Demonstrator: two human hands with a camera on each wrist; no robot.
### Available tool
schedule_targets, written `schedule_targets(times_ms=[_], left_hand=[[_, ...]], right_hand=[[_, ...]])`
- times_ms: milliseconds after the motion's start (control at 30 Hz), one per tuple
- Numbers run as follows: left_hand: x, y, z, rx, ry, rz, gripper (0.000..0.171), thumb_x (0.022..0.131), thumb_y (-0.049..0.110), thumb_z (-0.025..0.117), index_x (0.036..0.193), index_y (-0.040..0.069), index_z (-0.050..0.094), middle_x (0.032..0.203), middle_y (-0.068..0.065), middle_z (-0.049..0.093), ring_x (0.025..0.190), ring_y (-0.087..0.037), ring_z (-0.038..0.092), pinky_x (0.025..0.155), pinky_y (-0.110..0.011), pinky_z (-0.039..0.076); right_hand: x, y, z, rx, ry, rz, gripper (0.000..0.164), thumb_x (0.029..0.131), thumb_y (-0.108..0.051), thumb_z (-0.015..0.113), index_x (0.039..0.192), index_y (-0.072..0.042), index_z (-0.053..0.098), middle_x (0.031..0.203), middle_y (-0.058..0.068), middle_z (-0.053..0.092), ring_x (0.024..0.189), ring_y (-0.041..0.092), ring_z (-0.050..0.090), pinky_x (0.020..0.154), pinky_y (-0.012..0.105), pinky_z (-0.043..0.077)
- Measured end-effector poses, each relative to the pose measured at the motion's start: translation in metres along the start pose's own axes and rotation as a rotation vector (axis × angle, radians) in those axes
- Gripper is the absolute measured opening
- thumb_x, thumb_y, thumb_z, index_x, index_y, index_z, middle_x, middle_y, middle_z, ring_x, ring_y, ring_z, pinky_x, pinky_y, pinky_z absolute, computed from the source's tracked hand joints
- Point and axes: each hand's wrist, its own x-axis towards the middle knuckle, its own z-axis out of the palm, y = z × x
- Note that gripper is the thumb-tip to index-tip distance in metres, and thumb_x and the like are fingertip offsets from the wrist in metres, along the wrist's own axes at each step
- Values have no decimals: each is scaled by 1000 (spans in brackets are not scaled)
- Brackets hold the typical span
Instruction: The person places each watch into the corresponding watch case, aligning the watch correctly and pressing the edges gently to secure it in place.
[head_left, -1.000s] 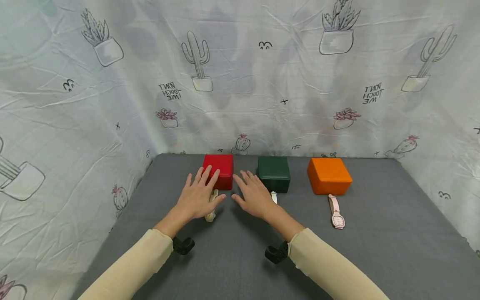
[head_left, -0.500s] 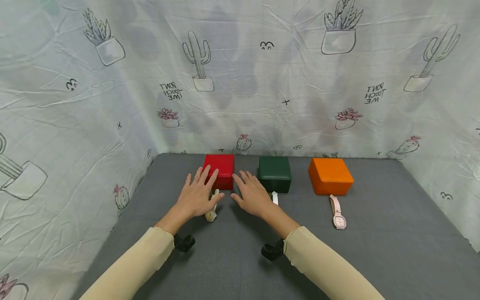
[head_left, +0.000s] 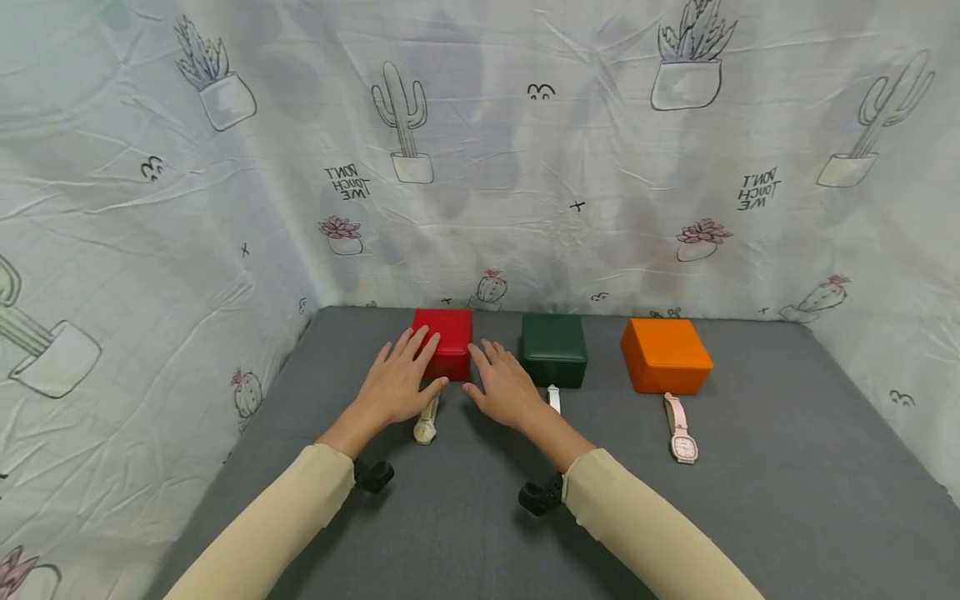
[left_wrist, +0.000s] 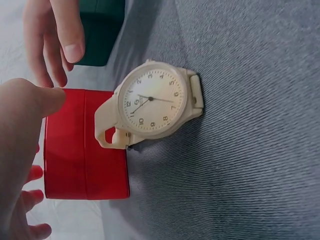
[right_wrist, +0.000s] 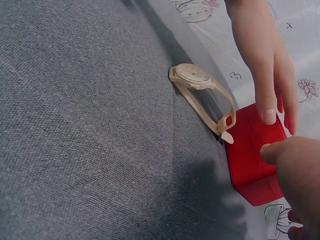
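Note:
In the head view my left hand [head_left: 392, 390] is held with spread, fairly straight fingers in front of the red box [head_left: 456, 333]. Below its thumb lies a cream wristwatch [head_left: 425, 429], its numbered dial [left_wrist: 152, 100] plain in the left wrist view and its strap looped toward the box. My right hand [head_left: 508, 392] hovers palm down between the red box and the dark green box [head_left: 555, 340], fingers loosely extended. Nothing is held in either hand. Whether the left fingertips touch the red box I cannot tell. A white strap [head_left: 553, 398] shows partly behind the right hand.
An orange box [head_left: 667, 354] stands at the right, with a pink wristwatch [head_left: 682, 442] lying in front of it. Grey cloth covers the table [head_left: 450, 533]. A white curtain [head_left: 480, 150] printed with cacti hangs behind and at the sides.
The head view has shifted slightly, so boxes and watches sit a little further right. Both hands stay nearly in place; more of the cream watch now shows below the left hand.

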Motion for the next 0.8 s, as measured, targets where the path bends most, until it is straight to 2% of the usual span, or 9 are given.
schedule_targets(times_ms=[200, 500, 800], left_hand=[[5, -3, 2, 11, 19, 23, 79, 91, 50, 56, 154, 15, 25, 160, -13, 23, 147, -36, 22, 116, -58, 26], [8, -9, 7, 1, 38, 54, 75, 92, 47, 58, 153, 16, 28, 160, -12, 26, 146, -36, 25, 116, -55, 29], [12, -7, 8, -6, 33, 65, 70, 93, 38, 60, 152, 15, 31, 159, -14, 27, 146, -37, 25, 113, -53, 34]], right_hand=[[4, 0, 2, 19, 6, 3, 70, 95, -39, 58, 152, -11, 28, 155, 15, 34, 145, 33, 31, 119, 48, 27], [13, 4, 6, 4, 10, 22, 74, 93, -39, 61, 152, -10, 27, 154, 16, 36, 142, 34, 35, 118, 47, 29], [26, 13, 9, 52, -4, 59, 86, 89, -43, 67, 153, -9, 22, 155, 15, 35, 142, 35, 35, 117, 47, 31]])
